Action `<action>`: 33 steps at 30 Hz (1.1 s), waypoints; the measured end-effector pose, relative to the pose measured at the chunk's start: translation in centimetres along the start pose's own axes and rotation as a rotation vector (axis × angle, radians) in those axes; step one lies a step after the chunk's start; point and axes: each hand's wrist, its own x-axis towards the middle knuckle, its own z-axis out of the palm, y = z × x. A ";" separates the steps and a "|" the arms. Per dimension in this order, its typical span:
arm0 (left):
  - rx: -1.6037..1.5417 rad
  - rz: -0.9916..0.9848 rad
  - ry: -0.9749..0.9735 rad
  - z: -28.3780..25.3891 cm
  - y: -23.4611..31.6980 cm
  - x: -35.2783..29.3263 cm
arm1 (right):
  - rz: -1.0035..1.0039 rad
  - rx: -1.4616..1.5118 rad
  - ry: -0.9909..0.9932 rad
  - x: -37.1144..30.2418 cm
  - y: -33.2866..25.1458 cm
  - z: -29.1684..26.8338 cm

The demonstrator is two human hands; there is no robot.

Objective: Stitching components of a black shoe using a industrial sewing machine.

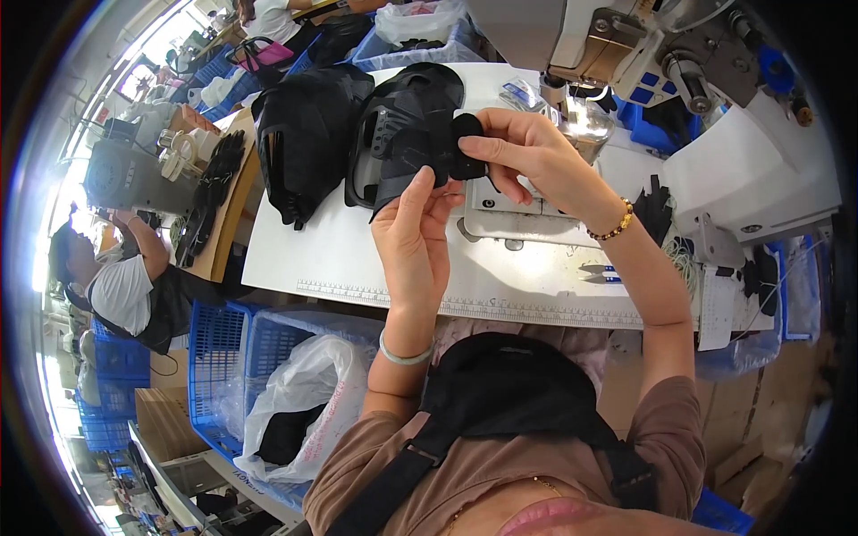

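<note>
Over the white sewing table [357, 268] I hold a black fabric piece with straps [407, 170], which looks like a brace. A slotted dark plastic part [382, 131] shows on its left side. My left hand [413, 241] pinches its near edge between thumb and fingers. The rounded end of a wide black strap [465, 147] is gripped by my right hand [541, 161], thumb on top. Some fingertips are hidden behind the fabric. Left of this lies another black fabric piece [313, 134], partly folded.
A sewing machine [599, 45] stands at the back right. Thread snips [599, 273] lie near the table's front edge, beside a printed ruler strip [465, 308]. A blue basket [219, 357] with a white plastic bag [331, 384] stands front left. Another person [125, 286] works at far left.
</note>
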 end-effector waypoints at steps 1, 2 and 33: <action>-0.019 -0.025 0.001 0.0 0.0 0.1 | -0.006 -0.005 0.001 0.0 0.0 0.1; -0.021 -0.024 0.001 -0.1 0.1 0.2 | -0.007 -0.006 0.000 0.1 0.1 0.1; 0.117 0.067 -0.038 0.0 -0.9 0.6 | 0.042 0.192 -0.102 -0.5 0.8 -1.9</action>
